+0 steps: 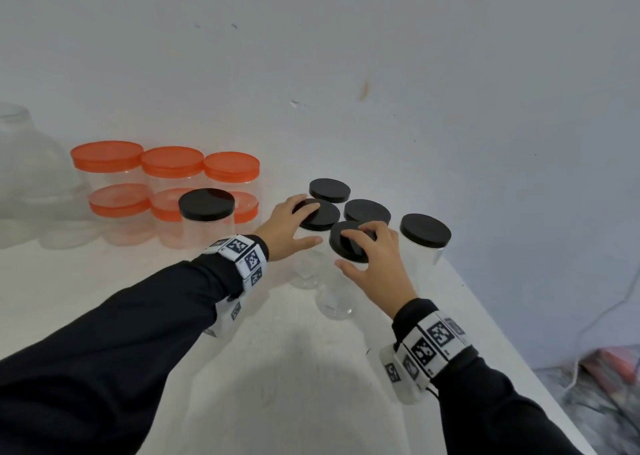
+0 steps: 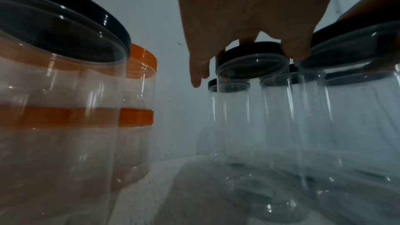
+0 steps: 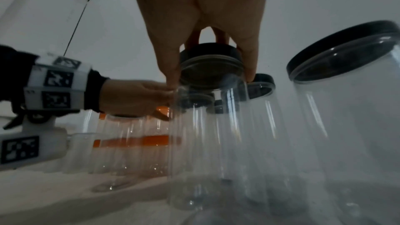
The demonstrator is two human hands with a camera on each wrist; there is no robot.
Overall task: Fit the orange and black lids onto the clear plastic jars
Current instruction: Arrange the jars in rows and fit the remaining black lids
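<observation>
Right hand (image 1: 375,257) grips a black lid (image 1: 346,241) atop a clear jar (image 1: 334,302) mid-table; left hand (image 1: 289,228) curls over the neighbouring lid (image 1: 320,214). Best practice: seat each lid level, then twist.

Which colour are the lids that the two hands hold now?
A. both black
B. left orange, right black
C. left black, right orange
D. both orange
A: in the head view the left hand and the right hand each grip a black lid on a clear jar.
</observation>
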